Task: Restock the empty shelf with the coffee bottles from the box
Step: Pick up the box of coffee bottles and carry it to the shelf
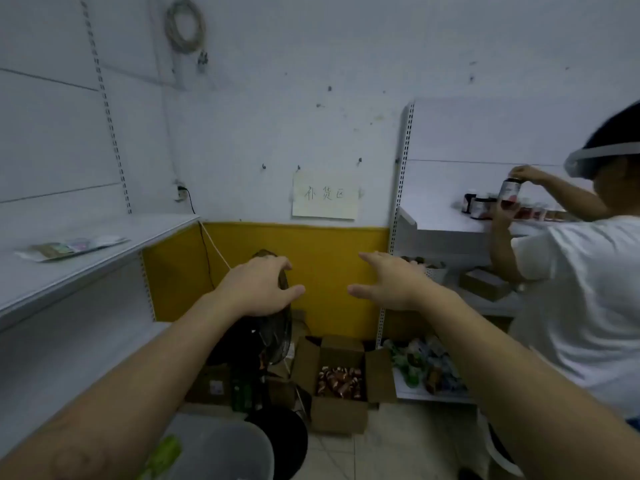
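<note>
An open cardboard box [337, 407] stands on the floor against the yellow wall, with several brown coffee bottles [341, 382] lying inside. Both my arms reach forward above it. My left hand [258, 289] and my right hand [391, 284] hover at chest height with relaxed, spread fingers and hold nothing. A white shelf [104, 251] runs along the left wall at the height of my left hand, bare except for flat packets [69, 247].
Another person in a white shirt [585, 289] stands at the right shelf unit [446, 220], holding a dark jar [509, 194]. A black fan [273, 341] stands left of the box. A grey bin lid [221, 448] and dark bucket [287, 441] sit near my feet.
</note>
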